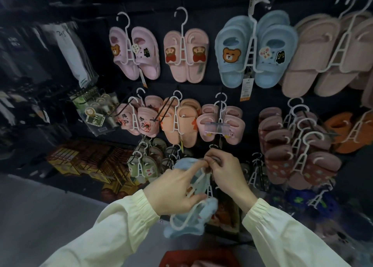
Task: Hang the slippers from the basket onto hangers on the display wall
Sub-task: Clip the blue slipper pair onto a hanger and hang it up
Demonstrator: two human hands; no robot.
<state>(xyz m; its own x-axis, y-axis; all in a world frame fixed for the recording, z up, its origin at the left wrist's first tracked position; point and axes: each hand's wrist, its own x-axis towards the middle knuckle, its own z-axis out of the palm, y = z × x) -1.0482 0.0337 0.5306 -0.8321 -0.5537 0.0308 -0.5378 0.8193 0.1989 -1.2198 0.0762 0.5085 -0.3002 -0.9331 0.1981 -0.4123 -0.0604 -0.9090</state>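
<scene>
1. Nearest the person, at the bottom edge, sits the red basket [175, 256]. Only its rim and something pinkish inside show, probably more slippers waiting.
2. Above it, the left hand [173, 192] grips the white hanger [194, 184] that carries the light-blue slippers [181, 164]. The thumb clamps the stem and the index finger lies stretched along it, likely to steady the pair during fitting.
3. The right hand [224, 169] meets that fingertip, its fingers curled in a pinch at the pair's far end. It seems to be seating a slipper on a hanger arm, though what exactly it pinches is hard to tell.
4. The pair is held clear of the wall and not yet hung.
5. Beyond, the display wall [201, 89] carries rows of pairs on similar hangers. They face outward so their designs show, like the blue bear slippers [230, 52] in the top row.
</scene>
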